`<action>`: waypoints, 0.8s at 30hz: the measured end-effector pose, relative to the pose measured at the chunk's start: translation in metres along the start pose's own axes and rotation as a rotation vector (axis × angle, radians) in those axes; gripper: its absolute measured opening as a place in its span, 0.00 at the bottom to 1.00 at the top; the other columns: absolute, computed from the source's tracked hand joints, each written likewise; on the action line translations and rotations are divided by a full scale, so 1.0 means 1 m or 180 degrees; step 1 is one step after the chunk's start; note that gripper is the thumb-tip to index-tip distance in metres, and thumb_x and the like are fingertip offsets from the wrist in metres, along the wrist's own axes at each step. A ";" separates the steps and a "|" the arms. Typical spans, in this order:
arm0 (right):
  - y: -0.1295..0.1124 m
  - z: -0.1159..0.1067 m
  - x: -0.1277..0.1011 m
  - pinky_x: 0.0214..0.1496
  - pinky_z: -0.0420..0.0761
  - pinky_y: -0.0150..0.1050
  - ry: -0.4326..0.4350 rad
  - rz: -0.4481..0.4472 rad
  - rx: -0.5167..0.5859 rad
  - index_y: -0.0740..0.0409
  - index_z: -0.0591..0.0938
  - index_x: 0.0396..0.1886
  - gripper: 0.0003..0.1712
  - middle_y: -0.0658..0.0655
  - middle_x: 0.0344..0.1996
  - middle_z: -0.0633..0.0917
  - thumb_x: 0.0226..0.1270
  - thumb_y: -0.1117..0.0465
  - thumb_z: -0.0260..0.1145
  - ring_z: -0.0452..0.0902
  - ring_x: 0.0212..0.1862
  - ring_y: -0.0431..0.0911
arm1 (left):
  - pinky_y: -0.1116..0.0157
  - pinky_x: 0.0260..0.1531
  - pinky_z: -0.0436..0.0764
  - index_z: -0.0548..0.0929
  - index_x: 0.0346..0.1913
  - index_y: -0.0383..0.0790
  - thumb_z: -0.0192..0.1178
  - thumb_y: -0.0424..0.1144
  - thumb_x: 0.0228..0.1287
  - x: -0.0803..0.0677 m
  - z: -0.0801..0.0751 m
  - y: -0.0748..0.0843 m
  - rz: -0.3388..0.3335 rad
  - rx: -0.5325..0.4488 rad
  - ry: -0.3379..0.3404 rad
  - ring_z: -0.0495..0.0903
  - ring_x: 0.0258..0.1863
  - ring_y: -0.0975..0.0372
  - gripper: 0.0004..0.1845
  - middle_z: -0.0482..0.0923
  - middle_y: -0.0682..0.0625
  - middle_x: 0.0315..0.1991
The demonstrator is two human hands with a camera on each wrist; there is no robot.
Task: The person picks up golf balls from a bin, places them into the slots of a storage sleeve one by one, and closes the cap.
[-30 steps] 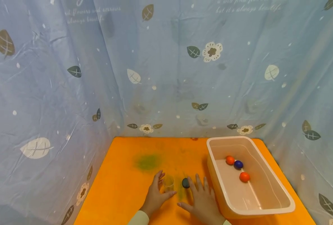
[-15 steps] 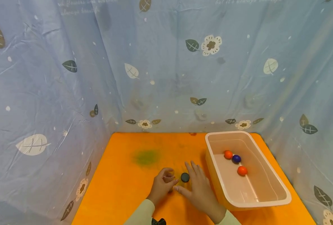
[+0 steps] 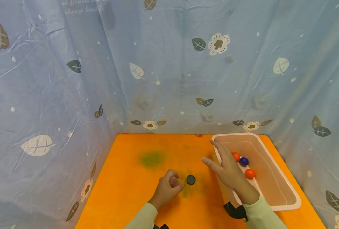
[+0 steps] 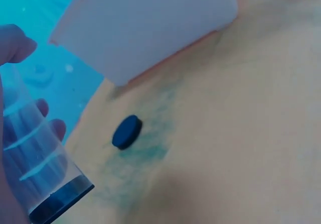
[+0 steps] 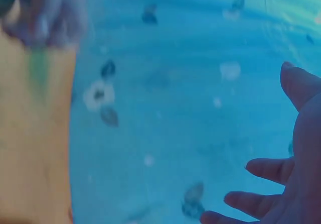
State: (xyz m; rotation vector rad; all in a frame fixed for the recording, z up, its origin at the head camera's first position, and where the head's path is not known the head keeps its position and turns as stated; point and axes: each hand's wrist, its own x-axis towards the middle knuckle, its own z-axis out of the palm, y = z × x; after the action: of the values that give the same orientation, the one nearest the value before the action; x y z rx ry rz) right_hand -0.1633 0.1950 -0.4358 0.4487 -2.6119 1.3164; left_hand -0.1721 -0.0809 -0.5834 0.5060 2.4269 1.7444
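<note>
My left hand (image 3: 167, 187) grips a small clear plastic cup (image 4: 40, 169) standing on the orange table (image 3: 129, 190); its fingers (image 4: 15, 43) curl round the cup's side. A black disc (image 3: 190, 179) lies flat on a green smear just right of that hand, also seen as the disc (image 4: 127, 131) in the left wrist view. My right hand (image 3: 225, 165) hovers open, fingers spread, over the near left rim of the pale bin (image 3: 284, 187). Its fingers (image 5: 271, 171) hold nothing.
The bin holds two orange balls (image 3: 236, 156) (image 3: 250, 173) and a blue ball (image 3: 243, 161). A green stain (image 3: 152, 158) marks the table farther back. Blue leaf-print curtains (image 3: 169, 79) close in the left, back and right sides.
My right hand has lifted off the table beside the disc and moved right and back to the bin. My left hand has closed round the cup.
</note>
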 end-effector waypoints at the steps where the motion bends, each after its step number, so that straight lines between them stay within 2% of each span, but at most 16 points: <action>1: 0.005 -0.008 0.005 0.72 0.61 0.77 0.0010 0.0024 -0.0001 0.61 0.62 0.85 0.44 0.68 0.83 0.59 0.84 0.45 0.68 0.55 0.80 0.71 | 0.61 0.32 0.84 0.78 0.52 0.43 0.73 0.42 0.74 -0.001 0.000 0.003 0.0005 -0.0013 -0.0022 0.85 0.33 0.60 0.15 0.85 0.55 0.35; 7: 0.040 -0.041 0.027 0.66 0.72 0.75 -0.0051 0.0421 0.0022 0.63 0.62 0.85 0.45 0.72 0.81 0.61 0.85 0.39 0.63 0.64 0.75 0.74 | 0.63 0.30 0.82 0.78 0.49 0.45 0.75 0.45 0.73 -0.007 0.001 0.017 0.0033 -0.0009 -0.0140 0.85 0.31 0.61 0.16 0.85 0.55 0.32; 11: 0.064 -0.048 0.037 0.55 0.85 0.65 -0.0192 0.0712 0.0229 0.66 0.62 0.84 0.48 0.72 0.81 0.61 0.84 0.37 0.63 0.68 0.72 0.72 | 0.63 0.32 0.84 0.78 0.48 0.44 0.76 0.47 0.73 -0.010 0.002 0.024 0.0032 -0.0053 -0.0158 0.86 0.34 0.62 0.17 0.86 0.56 0.33; 14: 0.085 -0.047 0.046 0.47 0.88 0.58 -0.0394 0.0826 0.0212 0.70 0.65 0.81 0.45 0.74 0.79 0.65 0.85 0.41 0.65 0.73 0.69 0.73 | 0.63 0.34 0.86 0.78 0.49 0.41 0.76 0.46 0.73 -0.012 0.003 0.029 0.0058 -0.0130 -0.0179 0.88 0.37 0.62 0.18 0.87 0.57 0.35; 17: 0.110 -0.045 0.053 0.55 0.85 0.61 -0.0690 0.0833 -0.0059 0.73 0.67 0.79 0.42 0.78 0.76 0.68 0.85 0.46 0.66 0.72 0.69 0.74 | 0.63 0.35 0.87 0.78 0.49 0.40 0.76 0.44 0.72 -0.013 0.003 0.035 0.0127 -0.0204 -0.0197 0.89 0.37 0.62 0.18 0.88 0.57 0.35; 20: 0.133 -0.044 0.055 0.66 0.75 0.69 -0.1004 0.0821 -0.0290 0.74 0.66 0.79 0.42 0.79 0.75 0.69 0.84 0.47 0.67 0.68 0.72 0.76 | 0.63 0.35 0.87 0.78 0.49 0.42 0.76 0.43 0.72 -0.014 0.004 0.039 0.0196 -0.0276 -0.0211 0.89 0.37 0.62 0.17 0.88 0.57 0.36; 24: 0.158 -0.041 0.056 0.69 0.69 0.73 -0.1229 0.0780 -0.0355 0.74 0.67 0.80 0.43 0.80 0.74 0.70 0.83 0.48 0.69 0.65 0.73 0.78 | 0.63 0.36 0.87 0.77 0.49 0.44 0.76 0.42 0.73 -0.014 0.005 0.044 0.0235 -0.0312 -0.0238 0.89 0.38 0.63 0.16 0.88 0.57 0.37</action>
State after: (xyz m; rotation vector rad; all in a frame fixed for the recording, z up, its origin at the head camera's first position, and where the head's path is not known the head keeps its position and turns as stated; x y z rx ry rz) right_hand -0.2699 0.3062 -0.5139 0.4095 -3.1284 1.2458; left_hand -0.1488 -0.0685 -0.5450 0.6447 2.2874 1.8274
